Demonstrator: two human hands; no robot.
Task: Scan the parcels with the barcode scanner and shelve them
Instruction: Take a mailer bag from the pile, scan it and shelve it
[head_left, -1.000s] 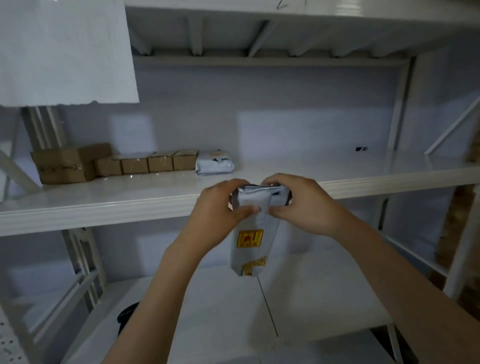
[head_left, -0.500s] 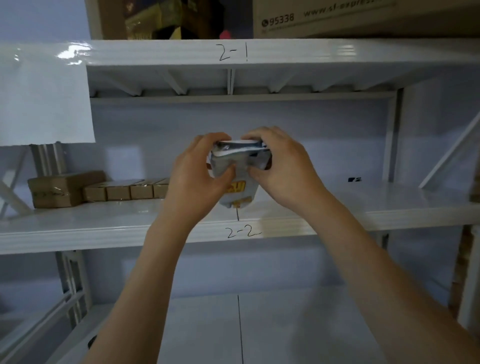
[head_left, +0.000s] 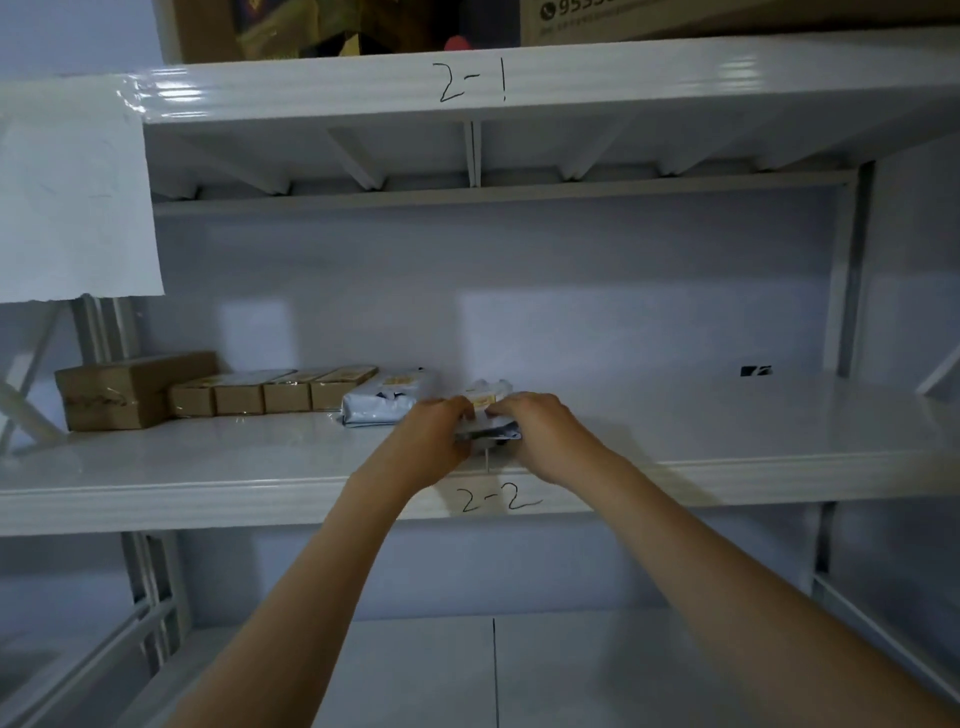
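Observation:
A grey poly-bag parcel (head_left: 487, 410) with a yellow label lies flat on the white shelf (head_left: 727, 441) marked 2-2, near its front edge. My left hand (head_left: 434, 436) grips its left end and my right hand (head_left: 540, 434) grips its right end. Just to the left lies another grey bag parcel (head_left: 384, 397), close to my left hand. Beyond that stands a row of small brown boxes (head_left: 270, 392) and one larger brown box (head_left: 130, 387). No barcode scanner shows in the head view.
The shelf marked 2-1 (head_left: 675, 73) runs overhead with cardboard boxes (head_left: 675, 15) on top. A white paper sheet (head_left: 72, 197) hangs at the upper left. A small black mark (head_left: 756, 370) sits on the back wall at right. A lower shelf (head_left: 571, 670) lies below.
Both hands carried the grey bag parcel up from below the shelf edge and laid it flat on shelf 2-2, right of the other grey bag. The head view tilted upward.

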